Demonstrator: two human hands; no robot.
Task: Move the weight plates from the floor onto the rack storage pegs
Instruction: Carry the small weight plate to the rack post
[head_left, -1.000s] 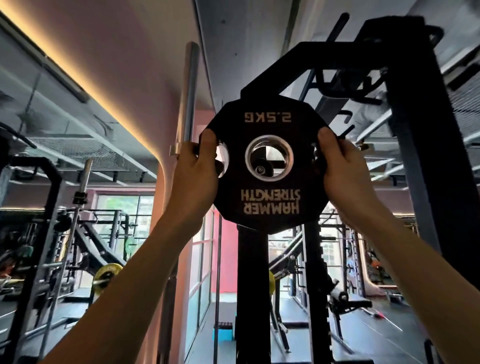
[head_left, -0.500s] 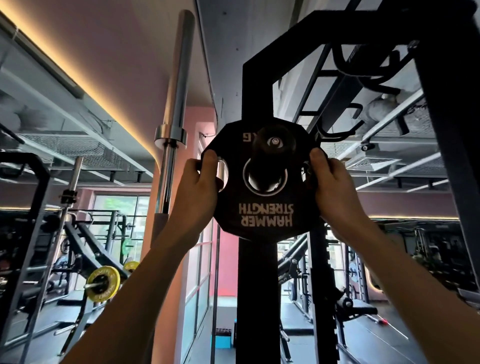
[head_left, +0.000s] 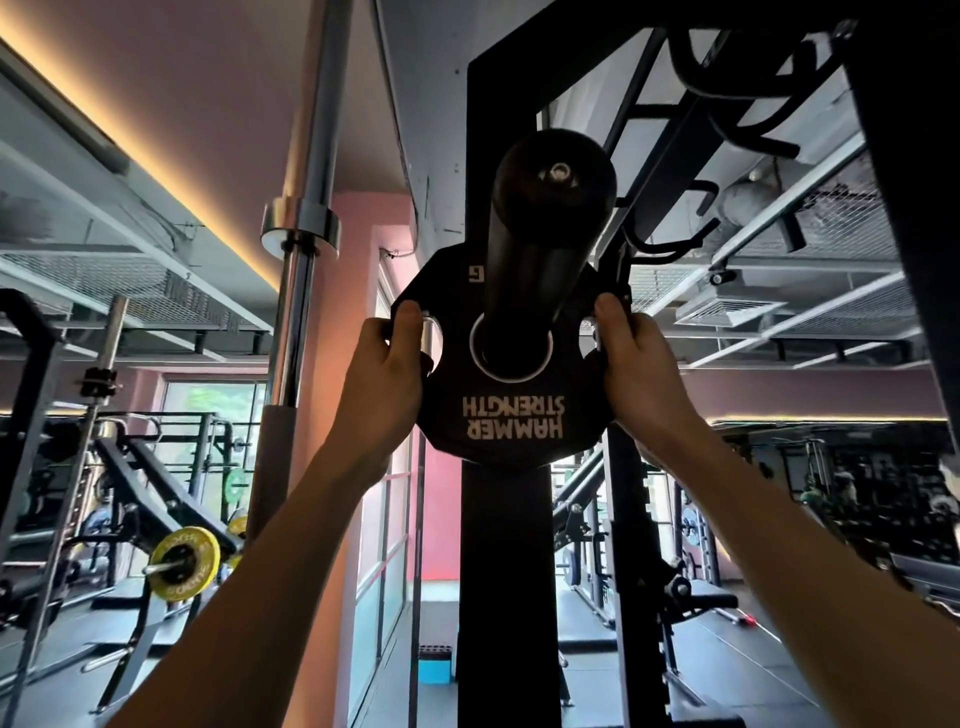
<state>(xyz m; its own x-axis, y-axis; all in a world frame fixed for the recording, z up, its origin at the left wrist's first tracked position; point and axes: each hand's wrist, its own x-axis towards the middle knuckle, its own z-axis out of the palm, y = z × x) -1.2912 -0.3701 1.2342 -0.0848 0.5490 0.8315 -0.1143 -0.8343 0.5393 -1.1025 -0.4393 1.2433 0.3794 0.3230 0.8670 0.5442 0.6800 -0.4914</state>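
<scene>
Plate (head_left: 511, 395) is sitting at the middle of the frame, threaded onto the peg (head_left: 540, 244), which is passing through its metal-ringed centre hole and pointing up toward the camera. The plate is black, matte and many-sided, with grip cut-outs at its left and right edges; white lettering reading HAMMER STRENGTH is showing upside down on its lower half. The peg is a thick, dark, smooth cylinder with a small bolt in its round end cap.

The left hand (head_left: 382, 379) is grasping the plate's left edge, thumb laid over the front beside the cut-out. The right hand (head_left: 641, 376) is grasping the right edge likewise, thumb on the front face. Both forearms are reaching up from the lower corners.

The rack (head_left: 506, 571) is rising behind the plate as a flat black post, with a crossbeam running across the top of the frame. A chrome barbell (head_left: 306, 218) is standing upright left of centre, its collar shiny. A yellow disc (head_left: 184, 564) is hanging on a bar at lower left.
</scene>
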